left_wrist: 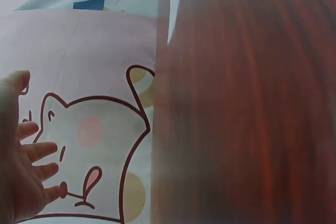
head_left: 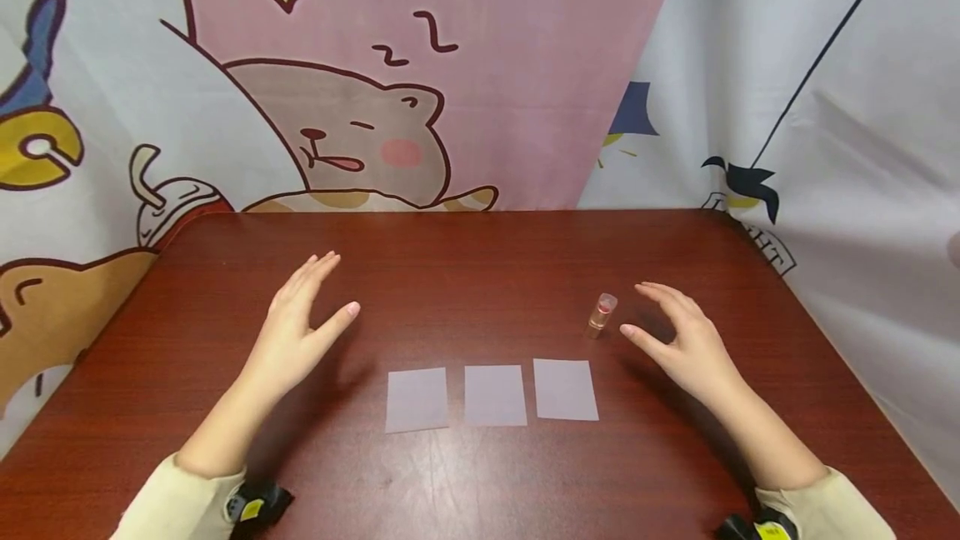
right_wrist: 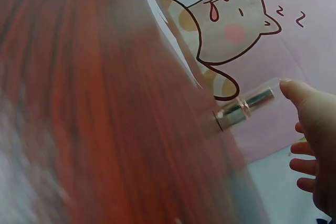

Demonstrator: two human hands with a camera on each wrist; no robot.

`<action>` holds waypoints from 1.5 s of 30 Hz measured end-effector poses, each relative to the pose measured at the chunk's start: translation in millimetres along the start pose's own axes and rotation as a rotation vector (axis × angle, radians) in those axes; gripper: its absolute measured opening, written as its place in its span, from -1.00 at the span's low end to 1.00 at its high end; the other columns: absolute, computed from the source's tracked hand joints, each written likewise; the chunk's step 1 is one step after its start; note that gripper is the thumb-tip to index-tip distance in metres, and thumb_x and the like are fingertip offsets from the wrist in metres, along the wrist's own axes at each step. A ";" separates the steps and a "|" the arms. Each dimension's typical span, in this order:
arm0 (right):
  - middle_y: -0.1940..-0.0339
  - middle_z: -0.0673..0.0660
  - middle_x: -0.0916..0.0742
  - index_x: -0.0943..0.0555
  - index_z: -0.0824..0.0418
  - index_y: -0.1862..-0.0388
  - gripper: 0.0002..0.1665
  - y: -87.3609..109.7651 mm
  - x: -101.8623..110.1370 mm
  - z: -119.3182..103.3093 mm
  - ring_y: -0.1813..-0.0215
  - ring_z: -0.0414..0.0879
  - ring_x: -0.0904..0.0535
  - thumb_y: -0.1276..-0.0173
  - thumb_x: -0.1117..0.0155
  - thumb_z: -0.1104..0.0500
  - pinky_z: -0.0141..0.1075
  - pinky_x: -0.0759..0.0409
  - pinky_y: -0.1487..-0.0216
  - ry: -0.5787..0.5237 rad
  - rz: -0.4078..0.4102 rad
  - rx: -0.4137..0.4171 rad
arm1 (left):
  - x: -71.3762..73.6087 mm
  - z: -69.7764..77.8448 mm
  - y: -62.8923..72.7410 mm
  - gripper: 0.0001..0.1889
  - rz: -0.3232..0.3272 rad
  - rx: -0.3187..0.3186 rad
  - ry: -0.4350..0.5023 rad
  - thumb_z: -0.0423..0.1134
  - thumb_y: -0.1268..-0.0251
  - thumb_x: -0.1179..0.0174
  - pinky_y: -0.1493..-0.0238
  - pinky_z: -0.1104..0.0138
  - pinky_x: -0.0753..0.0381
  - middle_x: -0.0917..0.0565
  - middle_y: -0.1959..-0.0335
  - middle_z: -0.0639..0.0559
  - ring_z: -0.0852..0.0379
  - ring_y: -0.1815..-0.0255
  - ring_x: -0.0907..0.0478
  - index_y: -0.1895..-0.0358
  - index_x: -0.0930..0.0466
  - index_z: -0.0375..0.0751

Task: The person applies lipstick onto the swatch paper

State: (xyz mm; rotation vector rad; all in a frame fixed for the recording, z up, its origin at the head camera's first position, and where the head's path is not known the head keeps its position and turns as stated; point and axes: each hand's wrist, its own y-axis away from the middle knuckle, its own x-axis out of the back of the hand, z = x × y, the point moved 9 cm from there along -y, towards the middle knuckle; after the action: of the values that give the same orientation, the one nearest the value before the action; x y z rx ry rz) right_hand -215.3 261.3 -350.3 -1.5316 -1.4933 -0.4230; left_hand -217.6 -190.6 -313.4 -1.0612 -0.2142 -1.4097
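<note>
— What's nearest?
— Pale sleeves (head_left: 180, 498), then three white paper squares (head_left: 495, 396) in a row on the wood-grain table (head_left: 480, 273).
— And the hands?
— The left hand (head_left: 300, 332) is raised left of the row, fingers extended, gripping nothing. The right hand (head_left: 686, 344), also empty, has its fingers relaxed.
— The lipstick (head_left: 601, 315)?
— Upright beyond the right-hand square, near the right thumb but apart.
— Farthest?
— A printed curtain (head_left: 525, 65).

backdrop (head_left: 540, 65): two "Z" letters (head_left: 433, 33) | printed banner (head_left: 772, 250): "HT" legible, rest unclear | yellow wrist labels (head_left: 251, 510): unreadable
</note>
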 end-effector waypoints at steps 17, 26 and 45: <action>0.03 0.14 -0.66 -0.54 0.22 -0.14 -0.41 -0.9 -29.8 8.3 -0.01 0.04 -0.56 -0.14 -0.49 0.10 -0.07 -0.47 0.04 -0.140 -0.007 -0.048 | -32.6 19.4 -2.8 -0.36 -0.029 0.001 0.226 -0.24 -0.23 -0.30 -0.30 -0.05 -0.18 -0.41 -0.33 0.01 0.02 -0.38 -0.23 -0.39 -0.32 -0.05; 0.20 0.12 -0.68 -0.62 0.23 0.07 -0.57 -3.0 -40.7 7.0 0.16 -0.02 -0.54 -0.10 -0.51 0.14 -0.18 -0.49 0.17 -0.134 -0.004 -0.059 | -47.1 35.1 -5.8 -0.38 -0.044 -0.010 0.357 -0.34 -0.19 -0.32 -0.31 0.04 -0.20 -0.48 -0.26 0.02 0.10 -0.33 -0.31 -0.35 -0.35 -0.13; 0.37 0.04 -0.68 -0.64 0.20 0.30 -0.75 -6.4 -45.6 1.5 0.25 -0.04 -0.52 -0.06 -0.53 0.22 -0.16 -0.49 0.27 -0.103 0.053 -0.038 | -46.4 87.9 -9.6 -0.44 -0.088 -0.024 0.497 -0.48 -0.17 -0.28 -0.31 0.03 -0.21 -0.53 -0.18 -0.18 -0.01 -0.30 -0.35 -0.27 -0.37 -0.34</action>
State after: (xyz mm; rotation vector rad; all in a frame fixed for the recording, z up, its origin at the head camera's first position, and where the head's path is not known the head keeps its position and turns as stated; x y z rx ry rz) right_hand -230.9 234.1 -384.1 -1.6411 -1.5272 -0.3473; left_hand -196.6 -95.3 -292.2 -0.6970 0.1201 -1.7113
